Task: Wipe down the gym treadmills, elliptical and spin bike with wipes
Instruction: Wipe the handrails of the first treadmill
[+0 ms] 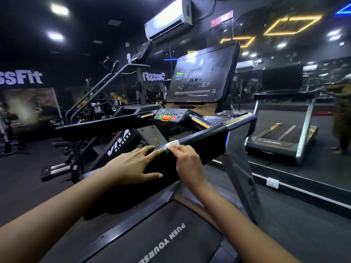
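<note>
A black treadmill fills the view, with its console screen [201, 76] raised above a button panel [169, 115]. Its right handrail [205, 144] runs from the console toward me. My left hand [133, 166] lies flat on the near part of that rail, fingers straight. My right hand [187, 160] presses a small white wipe [173, 143] onto the top edge of the rail, fingers bent over it; most of the wipe is hidden under the fingers. The running belt [161, 240] with white lettering lies below my arms.
A stair-climber machine [106, 88] stands to the left of the treadmill. A wall mirror at right reflects a second treadmill [284, 130] and a standing person [341, 114]. An air conditioner [169, 18] hangs above. A wall socket [273, 183] sits low on the mirror's base.
</note>
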### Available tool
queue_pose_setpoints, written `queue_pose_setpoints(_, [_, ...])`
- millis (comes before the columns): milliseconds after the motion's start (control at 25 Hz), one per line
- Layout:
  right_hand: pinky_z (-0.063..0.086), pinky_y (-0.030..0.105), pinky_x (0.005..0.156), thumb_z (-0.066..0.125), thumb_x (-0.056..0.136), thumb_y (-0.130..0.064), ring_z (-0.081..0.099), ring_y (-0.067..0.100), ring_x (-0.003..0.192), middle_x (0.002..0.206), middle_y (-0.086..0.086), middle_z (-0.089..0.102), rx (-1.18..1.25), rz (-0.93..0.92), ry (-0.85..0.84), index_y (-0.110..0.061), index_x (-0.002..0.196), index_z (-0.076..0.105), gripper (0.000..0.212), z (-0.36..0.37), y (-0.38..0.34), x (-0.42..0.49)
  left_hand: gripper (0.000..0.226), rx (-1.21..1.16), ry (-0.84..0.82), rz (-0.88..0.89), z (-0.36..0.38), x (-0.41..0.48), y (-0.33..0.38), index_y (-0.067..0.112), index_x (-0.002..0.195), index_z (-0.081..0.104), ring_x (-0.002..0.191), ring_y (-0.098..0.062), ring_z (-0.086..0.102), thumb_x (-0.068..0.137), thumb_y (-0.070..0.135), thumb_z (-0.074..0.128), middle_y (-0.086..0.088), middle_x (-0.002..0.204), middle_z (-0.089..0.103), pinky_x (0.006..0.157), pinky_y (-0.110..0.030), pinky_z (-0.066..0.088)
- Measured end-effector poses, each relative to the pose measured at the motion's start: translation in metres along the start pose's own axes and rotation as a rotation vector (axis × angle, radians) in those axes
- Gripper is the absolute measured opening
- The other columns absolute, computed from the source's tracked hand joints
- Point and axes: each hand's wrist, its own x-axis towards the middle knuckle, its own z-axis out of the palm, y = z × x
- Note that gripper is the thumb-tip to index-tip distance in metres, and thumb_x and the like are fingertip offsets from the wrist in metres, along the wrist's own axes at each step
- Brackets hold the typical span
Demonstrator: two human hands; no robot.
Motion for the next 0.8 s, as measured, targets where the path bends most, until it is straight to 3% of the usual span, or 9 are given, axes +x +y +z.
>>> queue_pose_setpoints(80, [0.047,0.026,0.086,0.046,0.071,0.005,0.065,0.023,0.093,0.103,0.003,0.071,0.072,0.032,-0.017,-0.012,0.103,0.071,0.044,-0.010,0.022,0.021,0.110,-0.005,-0.005,0.003,0.000,0.000,0.000,0.046,0.146,-0.007,0.139,-0.018,0.027,0.048,0.095,-0.010,0.001,0.156,0.014,0.109,-0.036,0.034])
queue_pose_setpoints(160, [0.044,0.029,0.092,0.044,0.074,0.011,0.063,0.024,0.102,0.108,0.009,0.069,0.018,0.194,-0.053,-0.008,0.106,0.070,0.045,-0.019,0.057,0.048,0.101,-0.003,0.001,-0.002,0.000,0.001,0.001,0.046,0.146,-0.006,0.139,-0.018,0.028,0.057,0.092,0.001,0.002,0.156,0.014,0.109,-0.035,0.034])
queue_pose_setpoints(240, [0.046,0.034,0.092,0.043,0.085,0.006,0.059,0.029,0.107,0.113,0.014,0.065,-0.141,0.315,-0.234,-0.005,0.112,0.067,0.038,-0.019,0.081,0.066,0.091,0.020,-0.003,-0.013,0.000,0.002,0.002,0.045,0.147,-0.005,0.139,-0.018,0.028,0.069,0.087,0.017,0.002,0.157,0.014,0.108,-0.035,0.035])
queue_pose_setpoints(320, [0.045,0.036,0.091,0.042,0.091,-0.004,0.056,0.031,0.109,0.113,0.014,0.063,-0.263,0.271,-0.424,-0.006,0.115,0.065,0.034,-0.012,0.081,0.069,0.082,0.021,-0.013,-0.024,-0.001,0.001,0.004,0.044,0.147,-0.004,0.139,-0.018,0.027,0.081,0.077,0.031,0.002,0.157,0.013,0.107,-0.036,0.036])
queue_pose_setpoints(440, [0.046,0.039,0.090,0.043,0.087,-0.003,0.055,0.031,0.109,0.113,0.012,0.064,-0.230,0.094,-0.469,-0.011,0.115,0.066,0.037,-0.007,0.054,0.064,0.082,0.020,-0.024,-0.017,-0.001,0.002,0.003,0.043,0.147,-0.004,0.138,-0.018,0.028,0.082,0.075,0.033,0.001,0.157,0.013,0.108,-0.037,0.035])
queue_pose_setpoints(560, [0.046,0.034,0.091,0.047,0.080,0.005,0.058,0.026,0.106,0.112,0.007,0.066,-0.066,-0.073,-0.398,-0.013,0.114,0.067,0.044,-0.011,0.019,0.049,0.087,0.033,-0.038,-0.010,0.000,0.002,0.002,0.042,0.148,-0.004,0.138,-0.019,0.028,0.076,0.083,0.025,0.000,0.156,0.014,0.109,-0.036,0.033])
queue_pose_setpoints(640, [0.045,0.025,0.088,0.049,0.074,0.010,0.061,0.019,0.098,0.107,0.006,0.070,0.099,-0.088,-0.246,-0.011,0.106,0.070,0.045,-0.020,0.008,0.032,0.092,0.046,-0.037,-0.008,0.000,0.001,0.002,0.042,0.148,-0.004,0.137,-0.019,0.029,0.071,0.086,0.020,0.001,0.156,0.014,0.108,-0.035,0.034])
queue_pose_setpoints(720, [0.040,0.012,0.086,0.048,0.068,0.017,0.061,0.012,0.091,0.098,0.007,0.072,0.218,0.087,0.010,-0.007,0.097,0.073,0.046,-0.024,0.026,0.022,0.092,0.035,-0.031,-0.006,0.000,0.001,0.002,0.042,0.148,-0.004,0.137,-0.019,0.030,0.071,0.086,0.020,0.001,0.155,0.015,0.108,-0.035,0.034])
queue_pose_setpoints(800, [0.040,0.010,0.089,0.047,0.070,0.020,0.064,0.012,0.094,0.099,0.007,0.072,0.213,0.376,0.221,-0.006,0.099,0.073,0.047,-0.018,0.059,0.017,0.099,0.027,-0.029,-0.003,0.000,0.000,0.002,0.043,0.147,-0.005,0.136,-0.019,0.030,0.060,0.088,0.010,0.001,0.155,0.016,0.108,-0.035,0.034])
